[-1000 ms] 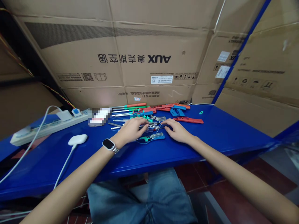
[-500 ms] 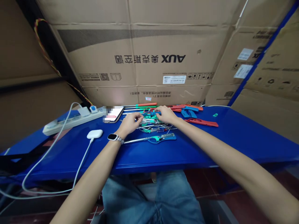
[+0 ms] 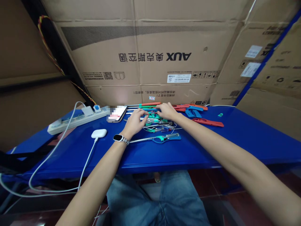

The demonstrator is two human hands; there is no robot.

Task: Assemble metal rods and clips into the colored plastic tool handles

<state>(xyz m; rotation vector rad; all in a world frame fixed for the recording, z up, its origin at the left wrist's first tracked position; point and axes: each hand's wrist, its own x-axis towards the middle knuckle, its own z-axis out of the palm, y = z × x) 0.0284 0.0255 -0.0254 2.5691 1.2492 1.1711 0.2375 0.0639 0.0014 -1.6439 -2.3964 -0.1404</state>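
Observation:
My left hand is over the left side of a pile of long-nosed lighters, thumb and fingers apart. Opposite it, my right hand reaches over the pile's back, fingers bent down but spread from the thumb. Its fingertips are close to the handle of a blue lighter; whether they touch it I cannot tell. Behind lies an orange-handled lighter. Several lighters in the pile show bare metal tubes, green triggers and thin wires. Nearer me, a blue lighter with its inside exposed lies across the table.
Red handle shells and blue shells lie right of the pile, with a small green piece beyond. A phone, white earphone case and power strip are left. Cardboard walls the blue table.
The blue lighter that was between my hands is now farther back in the row. My left hand's fingers have spread and moved forward. The whole view has shifted slightly.

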